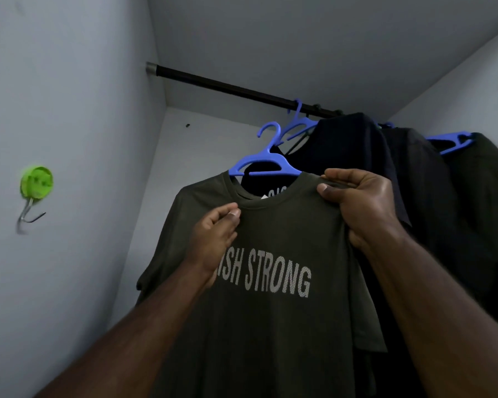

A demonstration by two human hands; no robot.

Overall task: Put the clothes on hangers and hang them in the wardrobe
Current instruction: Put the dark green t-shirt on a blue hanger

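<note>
An olive T-shirt (270, 326) with grey lettering sits on a blue hanger (266, 156), held up inside the wardrobe below the black rail (227, 86). The hanger's hook is free, below the rail and not touching it. My left hand (216, 237) pinches the shirt front just under the collar. My right hand (360, 205) grips the shirt's right shoulder, fingers curled over the fabric and the hanger arm beneath.
Dark shirts (357, 173) hang on blue hangers (299, 122) at the rail's right end. Another blue hanger (452, 142) carries a dark green garment far right. A green wall hook (35, 185) sticks to the left wall. The rail's left part is bare.
</note>
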